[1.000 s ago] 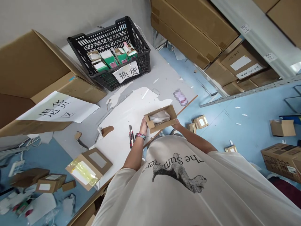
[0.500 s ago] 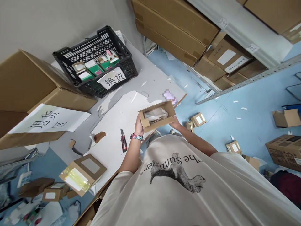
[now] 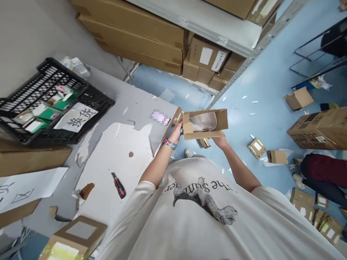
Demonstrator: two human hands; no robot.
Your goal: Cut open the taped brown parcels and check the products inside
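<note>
Between my two hands is a small open cardboard box point(image 3: 204, 135), its mouth facing up toward me. Inside it lies a pale, translucent wrapped item point(image 3: 202, 122); what the wrapping covers I cannot make out. My left hand point(image 3: 176, 131), with a patterned band at the wrist, grips the box's left end. Under the lower right corner my right hand point(image 3: 220, 141) holds the box, its fingers partly hidden. The box is past the table's corner, over the blue floor. On the table point(image 3: 108, 151) lies a red and black utility knife point(image 3: 118, 185), apart from both hands.
A black plastic crate point(image 3: 94, 104) with small green and white boxes stands at the left. A taped carton point(image 3: 81, 231) sits at the table's near edge. Shelving point(image 3: 225, 39) with cartons rises ahead. Cartons point(image 3: 320, 128) and a person in dark red point(image 3: 325, 169) are at the right.
My view has turned to the right, so the table and crate appear farther left. The box, still in both hands, has moved right, off the table's edge and over the floor.
</note>
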